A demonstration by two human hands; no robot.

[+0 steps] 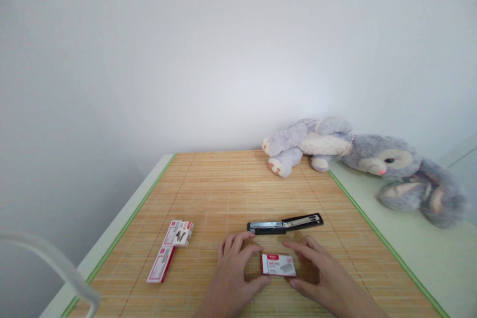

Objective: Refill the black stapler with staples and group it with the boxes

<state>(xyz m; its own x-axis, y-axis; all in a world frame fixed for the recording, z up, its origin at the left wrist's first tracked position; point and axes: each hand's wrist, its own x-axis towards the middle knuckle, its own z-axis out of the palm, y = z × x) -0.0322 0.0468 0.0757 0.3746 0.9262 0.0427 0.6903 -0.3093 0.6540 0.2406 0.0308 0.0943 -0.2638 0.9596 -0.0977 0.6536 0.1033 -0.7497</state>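
A small white and red box with staples pictured on it (278, 265) lies flat on the bamboo mat. My left hand (235, 273) curves around its left side, thumb and fingers apart, the thumb tip close to the near left corner. On the other side my right hand (322, 273) is spread likewise, its thumb near the box's lower right corner; whether either thumb touches it I cannot tell. Just beyond my hands a black stapler (285, 224) lies swung open, its metal staple channel showing. My left index fingertip is near the stapler's left end.
At the left are long white and red boxes (161, 264), with a small box picturing a stapler (183, 234) at their upper end. A grey plush rabbit (328, 144) lies along the back right. The bamboo mat (223, 179) has green edging. A pale curved cable-like thing (55, 263) crosses the lower left.
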